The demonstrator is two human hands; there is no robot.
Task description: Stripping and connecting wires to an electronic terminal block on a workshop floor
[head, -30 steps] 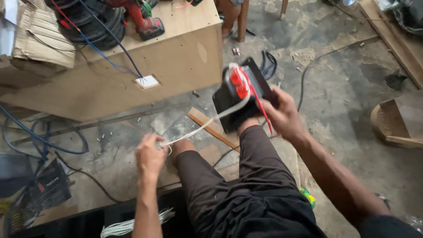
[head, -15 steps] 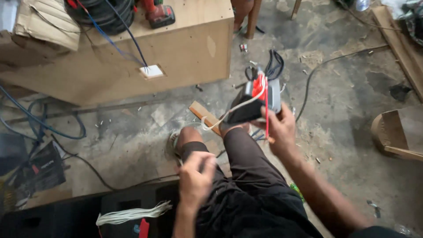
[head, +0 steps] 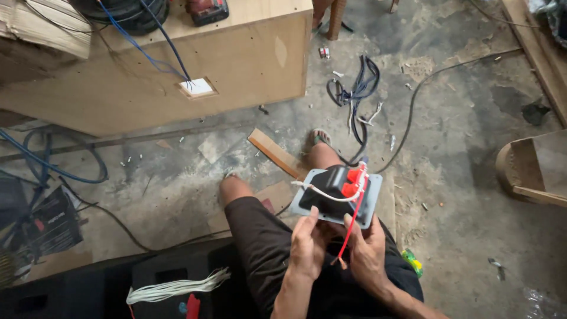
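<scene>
My left hand point(head: 308, 243) and my right hand point(head: 367, 247) both grip the lower edge of a grey terminal plate point(head: 338, 197) above my lap. 1 red wire point(head: 351, 227) and 1 white wire point(head: 323, 194) hang from its red clips point(head: 355, 179). Behind stands a plywood box point(head: 177, 77).

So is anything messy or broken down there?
Messy, yes. Wire offcuts and a dark cable tangle litter the cracked concrete floor. A wood strip lies askew by the feet. The terminal plate in both hands has loose red and white wires dangling; nothing looks broken.
</scene>
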